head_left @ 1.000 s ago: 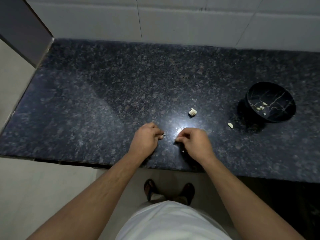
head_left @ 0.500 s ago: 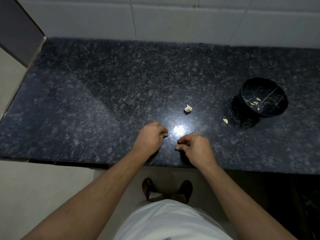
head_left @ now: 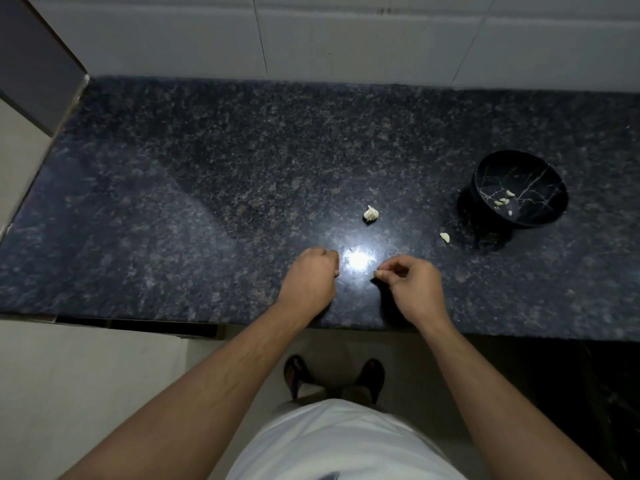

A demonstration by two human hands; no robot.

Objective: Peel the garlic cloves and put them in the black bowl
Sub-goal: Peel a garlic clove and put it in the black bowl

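Note:
My left hand (head_left: 311, 275) rests on the dark granite counter (head_left: 207, 202) near its front edge, fingers curled tight; whatever it holds is hidden. A little to the right, my right hand (head_left: 412, 282) pinches a tiny bit, seemingly garlic skin, between thumb and forefinger. A partial garlic bulb (head_left: 371, 213) lies just beyond my hands. The black bowl (head_left: 540, 174) with pale veining stands at the right and holds several peeled cloves (head_left: 504, 200). One loose clove (head_left: 444, 237) lies on the counter beside the bowl's left side.
A bright glare spot (head_left: 358, 259) sits between my hands. White tiled wall (head_left: 346, 39) runs along the back of the counter. The counter's left end meets a dark panel (head_left: 31, 64). My feet show below the front edge.
My hands have drawn apart; the gap between them has widened around the glare spot. The small white bit seen at my left fingertips no longer shows.

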